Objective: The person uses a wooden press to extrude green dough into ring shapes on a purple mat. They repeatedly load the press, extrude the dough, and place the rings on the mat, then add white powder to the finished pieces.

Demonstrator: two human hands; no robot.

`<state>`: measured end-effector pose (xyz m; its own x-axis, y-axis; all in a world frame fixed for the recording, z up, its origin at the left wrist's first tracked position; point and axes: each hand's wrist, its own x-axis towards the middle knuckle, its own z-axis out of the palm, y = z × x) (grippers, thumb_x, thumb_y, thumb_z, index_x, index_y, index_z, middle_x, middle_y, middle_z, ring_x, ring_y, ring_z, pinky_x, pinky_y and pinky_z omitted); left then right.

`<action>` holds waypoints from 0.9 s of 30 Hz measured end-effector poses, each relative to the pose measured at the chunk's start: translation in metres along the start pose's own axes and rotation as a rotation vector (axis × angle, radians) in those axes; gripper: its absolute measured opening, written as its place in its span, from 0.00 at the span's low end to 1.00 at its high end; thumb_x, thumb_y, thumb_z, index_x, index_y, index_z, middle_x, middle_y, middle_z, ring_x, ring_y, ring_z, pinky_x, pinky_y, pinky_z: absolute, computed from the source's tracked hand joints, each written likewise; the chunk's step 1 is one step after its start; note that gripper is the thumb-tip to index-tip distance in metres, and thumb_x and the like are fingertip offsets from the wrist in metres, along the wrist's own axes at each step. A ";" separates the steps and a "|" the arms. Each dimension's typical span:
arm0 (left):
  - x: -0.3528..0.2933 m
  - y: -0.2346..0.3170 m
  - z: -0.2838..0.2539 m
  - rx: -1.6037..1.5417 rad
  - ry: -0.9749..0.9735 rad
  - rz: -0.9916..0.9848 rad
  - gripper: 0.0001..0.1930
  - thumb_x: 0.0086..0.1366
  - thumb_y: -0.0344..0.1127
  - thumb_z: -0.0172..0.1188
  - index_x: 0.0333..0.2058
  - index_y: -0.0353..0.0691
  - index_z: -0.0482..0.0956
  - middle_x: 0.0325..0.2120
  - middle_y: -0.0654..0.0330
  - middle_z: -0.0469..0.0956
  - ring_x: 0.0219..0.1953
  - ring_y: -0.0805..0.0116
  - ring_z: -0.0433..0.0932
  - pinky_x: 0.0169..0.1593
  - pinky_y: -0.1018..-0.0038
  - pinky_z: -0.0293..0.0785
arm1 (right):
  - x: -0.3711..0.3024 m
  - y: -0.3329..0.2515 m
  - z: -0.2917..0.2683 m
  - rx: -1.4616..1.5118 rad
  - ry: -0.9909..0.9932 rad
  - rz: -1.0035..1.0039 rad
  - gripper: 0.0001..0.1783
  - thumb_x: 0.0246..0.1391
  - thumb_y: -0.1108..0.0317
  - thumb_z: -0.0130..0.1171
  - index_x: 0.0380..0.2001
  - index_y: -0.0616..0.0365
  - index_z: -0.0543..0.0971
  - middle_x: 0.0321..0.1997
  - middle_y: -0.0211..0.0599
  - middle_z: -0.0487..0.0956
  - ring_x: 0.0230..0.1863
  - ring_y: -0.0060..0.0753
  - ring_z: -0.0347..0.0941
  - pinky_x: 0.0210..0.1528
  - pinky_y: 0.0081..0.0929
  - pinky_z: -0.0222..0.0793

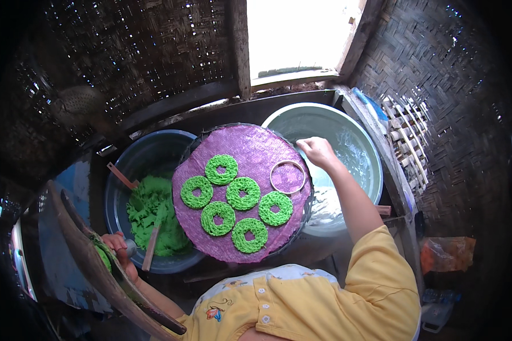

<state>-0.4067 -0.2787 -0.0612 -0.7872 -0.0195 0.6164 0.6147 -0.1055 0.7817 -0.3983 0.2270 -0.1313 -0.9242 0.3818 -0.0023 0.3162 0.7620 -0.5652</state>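
Observation:
On the left, my left hand (117, 245) is closed around a long two-armed wooden press (91, 258). Green dough (103, 257) shows between its arms, and a short metal cylinder (131, 248) sticks out beside my fingers. My right hand (318, 152) is curled shut by the upper right edge of a round tray with a purple cover (239, 145); whatever its fingers hold is hidden. Several bright green lacy dough rings (243, 193) lie on the cover. Near its right edge, below my right hand, rests a thin pale hoop (287, 177) with nothing inside it.
A blue basin (116, 213) at left holds a green dough mass (153, 210) and a wooden paddle (151, 250). A pale green basin (375, 170) with water stands at right, partly under the tray. Woven walls (449, 68) close in; an orange packet (446, 254) lies at far right.

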 end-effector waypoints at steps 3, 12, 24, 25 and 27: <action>0.001 -0.003 -0.003 -0.006 -0.036 0.052 0.18 0.52 0.35 0.65 0.37 0.39 0.66 0.25 0.63 0.63 0.29 0.70 0.65 0.43 0.68 0.63 | 0.013 0.008 0.012 0.323 -0.191 0.174 0.19 0.51 0.55 0.55 0.35 0.62 0.80 0.30 0.42 0.81 0.35 0.32 0.76 0.42 0.28 0.68; 0.001 -0.006 -0.023 -0.208 -0.190 -0.017 0.18 0.50 0.31 0.67 0.35 0.42 0.66 0.25 0.66 0.63 0.29 0.73 0.65 0.45 0.70 0.59 | -0.049 0.024 0.012 0.388 -0.209 0.334 0.18 0.54 0.59 0.50 0.27 0.66 0.76 0.17 0.36 0.73 0.16 0.23 0.68 0.17 0.24 0.62; 0.002 0.004 0.016 -0.407 -0.107 -0.126 0.14 0.56 0.41 0.57 0.31 0.38 0.67 0.25 0.58 0.66 0.29 0.65 0.68 0.46 0.68 0.62 | -0.112 0.003 -0.007 0.580 -0.302 0.519 0.24 0.56 0.53 0.54 0.37 0.68 0.74 0.26 0.33 0.73 0.19 0.21 0.70 0.22 0.19 0.71; 0.004 0.008 0.017 -0.424 -0.123 -0.149 0.14 0.56 0.41 0.56 0.32 0.37 0.67 0.26 0.56 0.67 0.30 0.64 0.69 0.46 0.68 0.63 | -0.104 0.007 -0.004 0.659 -0.208 0.509 0.23 0.56 0.54 0.53 0.38 0.67 0.74 0.27 0.33 0.73 0.18 0.20 0.69 0.21 0.18 0.70; 0.009 0.019 0.020 -0.472 -0.166 -0.236 0.16 0.58 0.42 0.55 0.36 0.35 0.67 0.28 0.54 0.68 0.31 0.62 0.70 0.46 0.66 0.66 | -0.093 0.011 0.008 0.797 -0.233 0.477 0.20 0.57 0.56 0.53 0.38 0.65 0.74 0.28 0.32 0.73 0.18 0.19 0.68 0.19 0.16 0.67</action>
<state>-0.4011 -0.2614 -0.0391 -0.8592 0.2116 0.4658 0.3032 -0.5228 0.7967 -0.3110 0.1959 -0.1439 -0.7820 0.3808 -0.4934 0.5117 -0.0597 -0.8571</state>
